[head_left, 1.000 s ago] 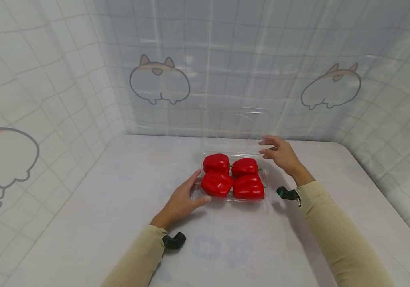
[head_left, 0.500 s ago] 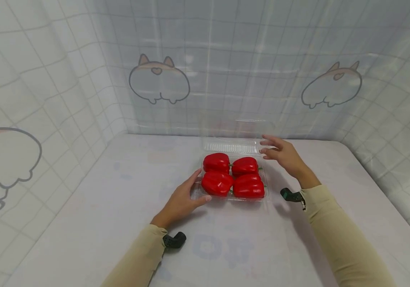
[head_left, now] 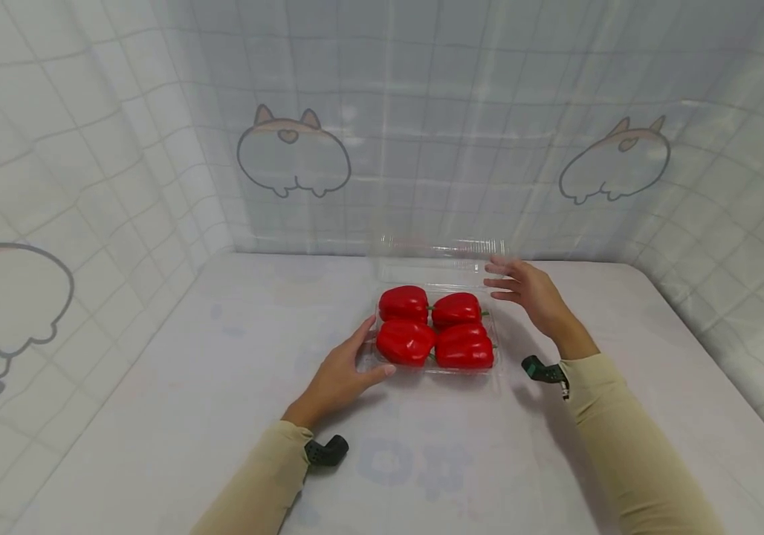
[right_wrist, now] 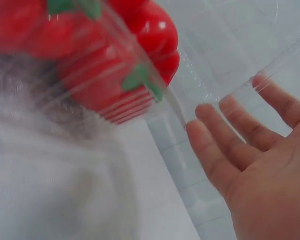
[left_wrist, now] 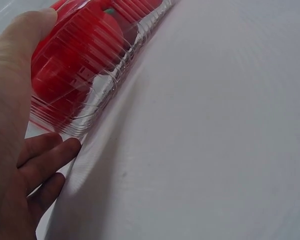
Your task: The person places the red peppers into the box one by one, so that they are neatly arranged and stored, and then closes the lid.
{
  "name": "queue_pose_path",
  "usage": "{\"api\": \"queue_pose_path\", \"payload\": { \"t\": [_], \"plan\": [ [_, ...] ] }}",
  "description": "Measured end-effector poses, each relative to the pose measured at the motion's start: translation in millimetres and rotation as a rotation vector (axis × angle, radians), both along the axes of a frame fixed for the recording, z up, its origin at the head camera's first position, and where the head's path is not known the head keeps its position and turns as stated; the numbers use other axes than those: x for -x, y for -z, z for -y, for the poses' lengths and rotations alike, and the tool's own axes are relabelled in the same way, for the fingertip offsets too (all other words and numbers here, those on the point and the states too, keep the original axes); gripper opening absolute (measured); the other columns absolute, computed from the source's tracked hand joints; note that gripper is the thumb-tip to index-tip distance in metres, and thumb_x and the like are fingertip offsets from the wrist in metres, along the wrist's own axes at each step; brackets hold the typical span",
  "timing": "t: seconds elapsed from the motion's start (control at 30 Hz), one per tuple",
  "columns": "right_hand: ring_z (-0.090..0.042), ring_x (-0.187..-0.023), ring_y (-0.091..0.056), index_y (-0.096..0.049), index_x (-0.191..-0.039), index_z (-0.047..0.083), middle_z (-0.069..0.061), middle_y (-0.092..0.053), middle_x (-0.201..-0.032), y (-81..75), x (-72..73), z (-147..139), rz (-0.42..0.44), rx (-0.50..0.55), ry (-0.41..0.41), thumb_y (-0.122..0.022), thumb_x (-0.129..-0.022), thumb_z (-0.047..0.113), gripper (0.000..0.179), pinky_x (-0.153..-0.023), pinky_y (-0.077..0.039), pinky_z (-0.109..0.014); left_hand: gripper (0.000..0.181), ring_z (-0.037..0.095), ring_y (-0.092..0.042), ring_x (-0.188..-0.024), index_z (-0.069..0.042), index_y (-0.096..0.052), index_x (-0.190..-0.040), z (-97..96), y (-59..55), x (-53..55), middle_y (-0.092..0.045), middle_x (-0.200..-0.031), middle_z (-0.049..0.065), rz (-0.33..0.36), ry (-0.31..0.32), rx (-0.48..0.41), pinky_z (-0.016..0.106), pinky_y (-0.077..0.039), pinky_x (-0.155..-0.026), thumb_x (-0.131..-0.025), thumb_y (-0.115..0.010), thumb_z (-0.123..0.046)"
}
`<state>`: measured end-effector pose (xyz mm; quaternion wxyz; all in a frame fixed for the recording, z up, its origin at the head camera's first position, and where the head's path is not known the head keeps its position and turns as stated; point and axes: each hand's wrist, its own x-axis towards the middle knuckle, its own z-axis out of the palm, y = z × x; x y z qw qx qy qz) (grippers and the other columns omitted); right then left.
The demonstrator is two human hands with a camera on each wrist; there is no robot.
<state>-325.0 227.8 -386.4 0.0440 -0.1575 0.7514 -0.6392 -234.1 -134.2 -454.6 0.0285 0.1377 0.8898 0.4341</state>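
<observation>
Red bell peppers (head_left: 406, 342) with green stems, several of them, fill a clear plastic container (head_left: 452, 371) on the table. Its clear hinged lid (head_left: 435, 260) stands raised and tilted at the back. My left hand (head_left: 337, 380) grips the front left corner, the thumb over the rim. In the left wrist view, other fingers (left_wrist: 50, 160) lie low against the ridged side wall. My right hand (head_left: 531, 296) is at the lid's right edge, fingers spread and nearly straight. Its fingertips (right_wrist: 204, 112) meet the clear edge in the right wrist view, where the peppers are blurred.
The container stands on a white table (head_left: 261, 334) with faint printed shapes. A pale grid-patterned curtain (head_left: 455, 111) with animal drawings closes off the back and sides. Dark devices (head_left: 326, 450) sit at both wrists.
The lid's upper edge has come down lower in the head view, its ridged wall now showing along the top. The right hand has shifted slightly; the left hand and peppers stay put.
</observation>
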Motion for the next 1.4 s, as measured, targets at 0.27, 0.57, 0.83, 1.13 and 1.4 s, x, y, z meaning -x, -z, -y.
{"api": "queue_pose_path", "payload": {
  "t": [0.27, 0.57, 0.83, 1.13, 1.4],
  "plan": [
    [-0.043, -0.133, -0.046, -0.044, -0.145, -0.001, -0.02, -0.045, -0.146, -4.4, -10.2, 6, -0.006, -0.048, 0.063, -0.031, -0.108, 0.044, 0.059, -0.108, -0.04, -0.054, 0.096, 0.023, -0.039, -0.143, -0.037, -0.022, -0.16, -1.7, -0.2, 0.3, -0.038, -0.158, -0.003, -0.008, -0.012, 0.03, 0.053, -0.041, -0.108, -0.082, -0.076, -0.055],
    [-0.037, -0.139, -0.039, -0.047, -0.147, 0.006, -0.013, -0.043, -0.153, 0.3, -23.1, 6, -0.104, -0.219, 0.106, -0.038, -0.105, 0.054, 0.065, -0.112, -0.031, -0.063, 0.096, 0.024, -0.041, -0.142, -0.035, -0.022, -0.16, -1.0, 0.9, 2.1, -0.039, -0.158, -0.001, -0.026, -0.006, 0.021, 0.052, -0.043, -0.107, -0.083, -0.077, -0.052],
    [-0.032, -0.145, -0.033, -0.045, -0.151, 0.008, -0.01, -0.041, -0.156, 1.1, -37.0, 8, -0.121, -0.24, 0.085, -0.038, -0.105, 0.053, 0.064, -0.114, -0.028, -0.06, 0.096, 0.025, -0.041, -0.142, -0.035, -0.022, -0.16, -0.3, -0.1, 2.6, -0.04, -0.157, 0.001, -0.003, 0.002, 0.018, 0.051, -0.041, -0.108, -0.083, -0.075, -0.055],
    [-0.03, -0.149, -0.024, -0.049, -0.147, 0.01, -0.006, -0.033, -0.161, 4.8, -47.9, 9, -0.126, -0.288, 0.059, -0.044, -0.106, 0.04, 0.051, -0.113, -0.027, -0.063, 0.099, 0.024, -0.036, -0.144, -0.028, -0.024, -0.161, -0.8, -1.3, 1.1, -0.038, -0.158, -0.001, 0.035, 0.0, -0.035, 0.052, -0.039, -0.11, -0.082, -0.076, -0.056],
    [-0.028, -0.149, -0.024, -0.052, -0.143, 0.008, -0.006, -0.031, -0.162, 14.5, -51.3, 9, -0.12, -0.256, 0.064, -0.053, -0.104, 0.03, 0.044, -0.115, -0.026, -0.061, 0.102, 0.024, -0.036, -0.144, -0.029, -0.022, -0.161, -1.6, 0.4, 1.5, -0.034, -0.16, -0.003, 0.04, -0.007, -0.083, 0.051, -0.039, -0.11, -0.081, -0.077, -0.059]
  ]
}}
